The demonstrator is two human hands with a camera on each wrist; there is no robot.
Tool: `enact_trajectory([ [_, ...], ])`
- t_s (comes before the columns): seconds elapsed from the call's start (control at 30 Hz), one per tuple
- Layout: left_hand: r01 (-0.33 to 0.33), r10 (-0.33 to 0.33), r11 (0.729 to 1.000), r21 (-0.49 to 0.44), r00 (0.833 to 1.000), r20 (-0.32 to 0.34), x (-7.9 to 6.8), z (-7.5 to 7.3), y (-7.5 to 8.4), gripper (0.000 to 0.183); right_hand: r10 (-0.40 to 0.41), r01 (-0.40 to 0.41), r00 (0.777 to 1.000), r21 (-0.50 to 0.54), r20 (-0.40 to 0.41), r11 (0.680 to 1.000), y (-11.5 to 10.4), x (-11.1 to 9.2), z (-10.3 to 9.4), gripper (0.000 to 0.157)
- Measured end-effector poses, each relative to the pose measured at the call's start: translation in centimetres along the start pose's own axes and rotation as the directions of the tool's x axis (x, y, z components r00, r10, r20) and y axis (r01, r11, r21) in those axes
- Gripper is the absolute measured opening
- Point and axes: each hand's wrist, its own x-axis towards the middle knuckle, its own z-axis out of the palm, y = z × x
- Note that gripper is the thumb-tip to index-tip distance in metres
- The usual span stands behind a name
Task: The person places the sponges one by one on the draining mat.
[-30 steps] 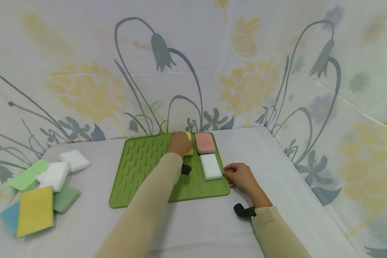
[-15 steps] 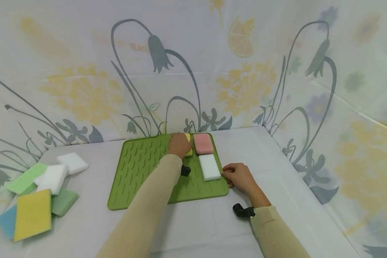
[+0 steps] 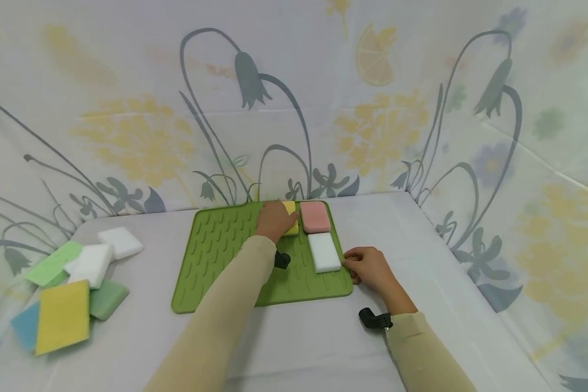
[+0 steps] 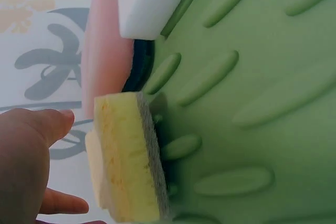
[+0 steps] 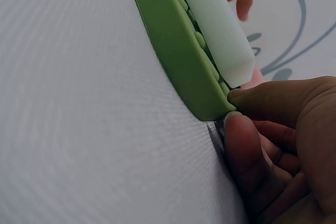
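Note:
My left hand point(image 3: 276, 220) is over a yellow sponge point(image 4: 123, 156) with a grey scouring side, at the back of a green ridged mat point(image 3: 215, 256). In the left wrist view, the hand's thumb and a finger stretch out beside the sponge, with the thumb apart from it. My right hand point(image 3: 369, 268) pinches the mat's right edge between thumb and finger, as the right wrist view shows close up. Just inside that edge lies a white sponge point(image 3: 324, 253), and behind it a pink sponge point(image 3: 316, 216).
A loose pile on the left of the white-covered table point(image 3: 304, 348) holds a yellow sheet point(image 3: 63, 318), a blue piece point(image 3: 26, 325), green pieces and white blocks point(image 3: 120, 243). A flower-printed cloth point(image 3: 294, 81) stands behind the table and along its right side.
The left hand has shifted slightly left on the mat, and more of the yellow sponge shows beside it. The right hand stays at the mat's edge.

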Motion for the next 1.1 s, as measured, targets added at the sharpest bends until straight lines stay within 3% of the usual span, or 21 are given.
enact_trajectory([
  [0.13,-0.018,0.019,0.999,0.031,1.000,-0.020,0.0,-0.2,-0.8,0.057,-0.009,0.009,1.000,-0.001,0.003,1.000,0.0,0.0,0.0,0.030],
  [0.27,-0.031,0.031,1.000,0.004,0.999,-0.036,-0.2,-0.3,-1.8,0.056,-0.014,0.014,1.000,-0.003,0.005,1.000,-0.2,-0.1,0.0,0.030],
  [0.53,0.023,-0.023,0.997,-0.074,1.000,-0.004,-1.2,-1.2,-3.6,0.052,-0.013,0.013,1.000,-0.008,0.001,1.000,-0.2,-0.2,0.1,0.031],
  [0.7,0.035,-0.039,0.996,-0.076,0.998,-0.043,-2.3,-1.9,-4.6,0.044,-0.009,0.009,1.000,-0.012,-0.002,1.000,-0.1,-0.1,0.1,0.031],
  [1.1,-0.003,-0.006,0.997,-0.072,0.993,-0.121,-4.1,-2.8,-8.2,0.040,-0.016,0.016,1.000,-0.025,-0.008,1.000,-0.3,-0.1,0.2,0.031],
])
